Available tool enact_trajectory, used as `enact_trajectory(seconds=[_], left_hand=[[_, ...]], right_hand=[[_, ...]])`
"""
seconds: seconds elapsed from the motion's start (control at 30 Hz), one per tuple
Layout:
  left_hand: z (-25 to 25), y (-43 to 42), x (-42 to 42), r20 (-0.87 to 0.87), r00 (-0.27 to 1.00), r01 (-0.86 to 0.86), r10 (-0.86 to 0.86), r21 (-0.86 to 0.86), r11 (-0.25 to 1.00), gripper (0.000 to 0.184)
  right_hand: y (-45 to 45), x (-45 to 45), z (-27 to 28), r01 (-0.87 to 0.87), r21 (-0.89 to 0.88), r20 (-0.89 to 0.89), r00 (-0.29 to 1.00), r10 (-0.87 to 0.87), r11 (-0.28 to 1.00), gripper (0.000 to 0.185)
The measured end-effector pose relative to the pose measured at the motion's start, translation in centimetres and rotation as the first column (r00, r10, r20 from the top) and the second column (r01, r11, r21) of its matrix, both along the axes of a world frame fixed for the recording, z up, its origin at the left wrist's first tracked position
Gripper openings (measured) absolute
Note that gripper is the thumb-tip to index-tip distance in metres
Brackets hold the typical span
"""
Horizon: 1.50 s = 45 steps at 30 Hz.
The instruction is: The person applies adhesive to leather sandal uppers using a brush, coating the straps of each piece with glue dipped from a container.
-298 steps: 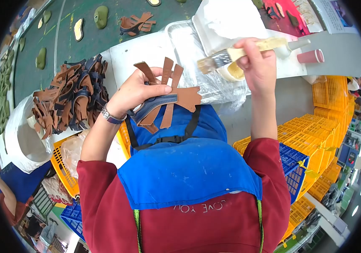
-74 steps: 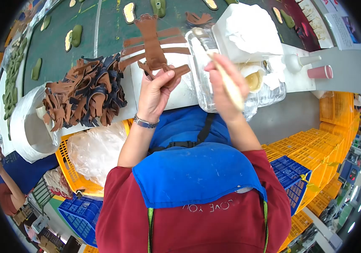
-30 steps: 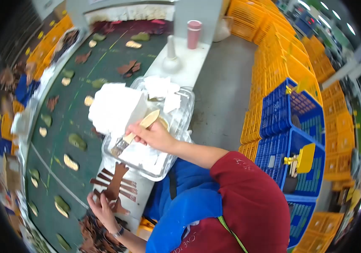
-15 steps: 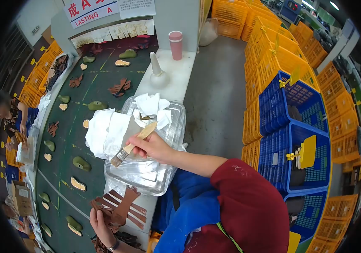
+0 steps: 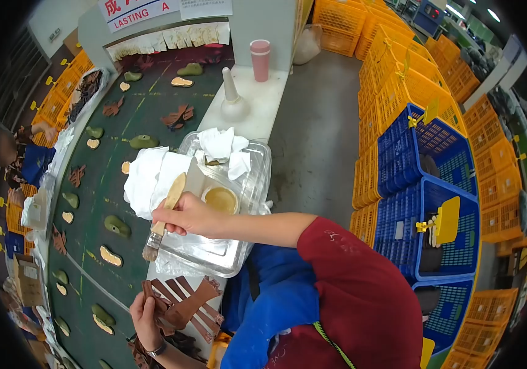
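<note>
My right hand (image 5: 183, 215) is closed around the wooden handle of a flat paintbrush (image 5: 175, 189). Its bristles point down, a little above the brown strappy shoe upper (image 5: 184, 310) and apart from it. That upper is pinched at its left edge by my left hand (image 5: 146, 320), its straps fanned out to the right. A round cup of yellowish liquid (image 5: 221, 200) sits in the shiny tray (image 5: 229, 261), partly behind my right forearm. White crumpled sheets (image 5: 155, 184) lie beside the cup. More brown uppers (image 5: 183, 352) are piled below my left hand.
A green conveyor (image 5: 97, 234) on the left carries green shoe lasts (image 5: 117, 226), pale soles (image 5: 111, 256) and brown uppers. A white cone-topped bottle (image 5: 232, 101) and a pink cup (image 5: 260, 60) stand behind the tray. Blue crates (image 5: 399, 230) line the right. A co-worker (image 5: 29, 154) is at far left.
My right hand has moved left and down with the brush, bringing the bristles near the upper. The cup of liquid has come into view. My left hand still holds the upper.
</note>
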<state>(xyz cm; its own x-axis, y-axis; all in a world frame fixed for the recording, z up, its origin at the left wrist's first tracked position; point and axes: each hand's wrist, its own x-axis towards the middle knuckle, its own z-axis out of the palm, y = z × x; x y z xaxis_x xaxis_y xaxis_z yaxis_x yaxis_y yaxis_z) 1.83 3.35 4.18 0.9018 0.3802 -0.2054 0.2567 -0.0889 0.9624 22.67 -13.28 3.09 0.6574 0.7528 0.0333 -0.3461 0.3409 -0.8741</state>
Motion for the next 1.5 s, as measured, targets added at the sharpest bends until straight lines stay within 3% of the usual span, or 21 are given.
enact_trajectory(seconds=[0.33,0.43,0.47,0.53,0.57,0.63,0.73,0.9,1.0,1.13,1.23,1.37,1.5], left_hand=[[0.5,-0.5,-0.5,-0.014,1.000,-0.016,0.016,-0.031,0.999,0.019],[0.0,0.4,-0.8,-0.031,0.999,0.033,-0.032,0.021,0.999,0.019],[-0.6,0.3,-0.8,-0.022,0.999,-0.027,0.026,-0.065,0.998,0.020],[-0.6,0.8,-0.7,-0.064,0.998,0.004,-0.008,-0.055,0.998,0.022],[0.3,0.1,-0.2,-0.077,0.997,0.004,-0.003,0.014,1.000,0.022],[-0.9,1.0,-0.9,-0.055,0.997,0.057,-0.062,-0.088,0.994,0.021],[-0.6,1.3,-0.9,-0.086,0.988,0.126,-0.131,-0.062,0.990,0.020],[-0.6,1.1,-1.1,-0.086,0.986,0.134,-0.146,-0.132,0.982,0.022],[-0.7,0.8,-1.3,-0.055,0.985,0.151,-0.162,-0.168,0.974,0.023],[-1.0,0.6,-1.6,-0.056,0.986,0.144,-0.157,-0.188,0.972,0.023],[-1.7,0.9,-1.9,-0.018,0.985,0.161,-0.169,-0.214,0.963,0.022],[-1.9,0.9,-2.1,-0.031,0.993,0.102,-0.111,-0.222,0.970,0.022],[-1.7,0.9,-2.3,-0.009,0.993,0.116,-0.122,-0.238,0.964,0.022]], right_hand=[[1.7,-1.3,-0.2,-0.069,-0.025,0.080,0.994,0.070,0.997,0.024],[2.1,-1.4,-0.7,-0.019,-0.003,0.100,0.995,0.019,1.000,0.026],[2.1,-1.5,-0.3,0.003,-0.069,0.098,0.995,0.004,0.998,0.026],[2.4,-1.3,-0.7,0.018,-0.161,0.142,0.990,0.005,0.987,0.025],[2.4,-1.5,-0.8,0.007,-0.048,0.112,0.994,-0.002,0.999,0.024],[2.7,-1.9,-0.5,0.047,-0.188,0.108,0.994,-0.027,0.981,0.022],[3.3,-2.0,-1.1,-0.050,-0.042,0.061,0.997,0.052,0.998,0.018],[3.6,-3.4,0.0,-0.110,-0.044,0.195,0.974,0.116,0.993,0.019],[4.0,-4.5,-0.4,-0.095,-0.114,0.411,0.902,0.134,0.989,0.018],[4.8,-4.2,-1.2,-0.025,-0.129,0.548,0.831,0.092,0.991,0.016],[4.6,-4.0,-0.6,-0.018,-0.115,0.531,0.844,0.077,0.993,0.018],[4.3,-4.3,0.7,-0.034,-0.032,0.366,0.929,0.044,0.999,0.017],[5.2,-4.7,-1.4,-0.067,-0.117,0.462,0.880,0.115,0.991,0.018]])
